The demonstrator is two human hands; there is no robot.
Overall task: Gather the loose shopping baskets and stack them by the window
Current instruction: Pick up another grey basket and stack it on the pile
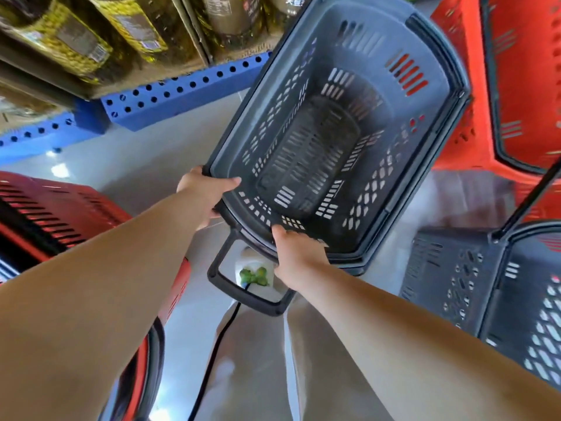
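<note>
Grey basket (334,141), tilted, fills 12 o'clock; right hand (296,258) clamps its near rim at 6 o'clock, fingers curled over the edge; left hand (203,194) grips the 8 o'clock corner (thumb inside, fingers beneath). Red basket (473,86) stands farther at 2 o'clock.

my left hand (204,192) and right hand (296,258) grip the near rim of a grey basket (382,28) at centre. a red basket (60,208) lies at 8 o'clock, a second red basket (464,71) at 2, a second grey basket (455,275) at 4.
</note>
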